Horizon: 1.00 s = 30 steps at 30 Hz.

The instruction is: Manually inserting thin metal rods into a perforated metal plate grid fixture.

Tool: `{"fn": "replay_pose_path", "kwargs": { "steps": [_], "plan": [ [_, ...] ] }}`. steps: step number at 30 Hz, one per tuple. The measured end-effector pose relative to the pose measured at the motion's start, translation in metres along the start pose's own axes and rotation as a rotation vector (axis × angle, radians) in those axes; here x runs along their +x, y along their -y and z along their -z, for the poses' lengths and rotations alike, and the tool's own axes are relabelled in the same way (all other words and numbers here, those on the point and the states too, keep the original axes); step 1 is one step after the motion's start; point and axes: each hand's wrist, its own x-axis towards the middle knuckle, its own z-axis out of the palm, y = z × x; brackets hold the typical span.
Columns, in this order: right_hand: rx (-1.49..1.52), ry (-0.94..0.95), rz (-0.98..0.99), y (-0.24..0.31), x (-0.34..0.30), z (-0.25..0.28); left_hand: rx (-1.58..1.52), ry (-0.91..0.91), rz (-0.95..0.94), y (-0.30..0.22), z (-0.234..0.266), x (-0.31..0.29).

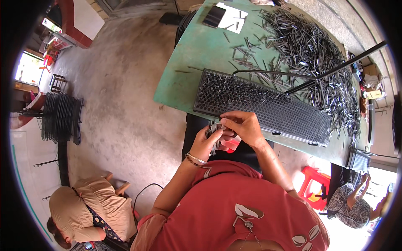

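My left hand (204, 144) is closed round a bundle of thin dark metal sticks (212, 125), which stick out above and below the fingers. Close against it, my right hand (247, 129) has thumb and fingers pinched together at the bundle's upper part. What lies in that pinch is too small to make out. Just beyond both hands, along the table's near edge, lies a long black tray (307, 122) with rows of round holes. Its left part is crowded with upright dark pieces, while the right part shows bare holes.
The green table (178, 69) carries a large heap of loose sticks (301, 46) beyond the tray. A dark phone (213, 16) lies on white paper (235, 20). A black metal bar (335, 67) crosses above the table. Two people (96, 205) sit nearby; a red stool (312, 186) stands right.
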Motion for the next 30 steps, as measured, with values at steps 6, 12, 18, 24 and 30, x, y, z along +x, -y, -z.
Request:
{"fn": "replay_pose_path", "kwargs": {
  "steps": [6,12,18,24,30],
  "plan": [
    [-0.138,0.019,0.101,-0.003,0.001,0.006,0.075,-0.086,-0.026,0.002,-0.006,0.001],
    [-0.185,0.029,0.119,0.001,-0.001,0.004,0.163,-0.135,-0.084,0.005,-0.004,0.002],
    [-0.236,-0.073,0.273,0.014,0.004,0.008,-0.037,-0.179,0.031,0.003,0.001,0.003],
    [-0.503,-0.128,0.672,0.021,0.029,0.017,-0.010,-0.141,0.111,0.002,0.005,0.003],
    [-0.580,0.008,0.731,0.016,0.036,0.018,-0.007,-0.120,0.127,0.002,0.003,0.002]
  ]
}}
